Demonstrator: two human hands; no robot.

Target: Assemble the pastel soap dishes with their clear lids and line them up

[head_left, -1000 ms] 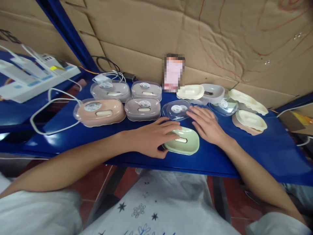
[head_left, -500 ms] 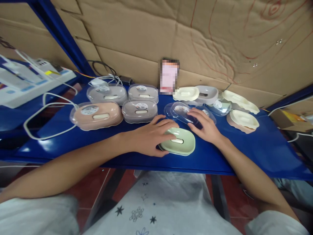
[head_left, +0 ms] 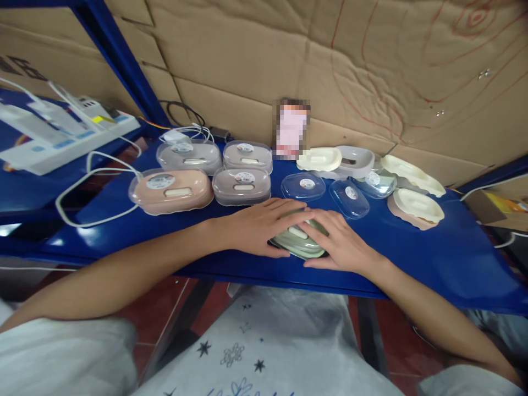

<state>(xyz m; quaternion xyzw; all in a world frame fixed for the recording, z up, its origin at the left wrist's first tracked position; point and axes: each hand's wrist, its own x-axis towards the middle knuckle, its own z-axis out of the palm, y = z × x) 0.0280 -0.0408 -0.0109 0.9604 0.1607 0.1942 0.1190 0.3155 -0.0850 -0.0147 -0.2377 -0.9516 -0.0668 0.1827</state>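
Note:
A pale green soap dish (head_left: 297, 233) sits near the table's front edge, a clear lid (head_left: 307, 250) lying over it. My left hand (head_left: 264, 226) wraps its left side. Over the right side, my right hand (head_left: 340, 242) grips the lid, its fingertips meeting those of my left hand at the top. The hands hide much of the dish and lid, so I cannot tell whether the lid is fully seated. Just behind lie two loose clear lids, a left one (head_left: 303, 187) and a right one (head_left: 350, 200), each with a round sticker.
Lidded grey soap dishes (head_left: 242, 187) and a lidded peach one (head_left: 177, 192) stand at left. Cream trays (head_left: 418, 204) and an uncovered grey dish (head_left: 357, 160) are at right. A phone (head_left: 292, 129) leans on the cardboard; a power strip (head_left: 74, 143) with cables lies far left.
My right hand has brought a clear lid from the loose lids toward me and onto the green soap dish. My left hand stays around the dish. The view has shifted slightly.

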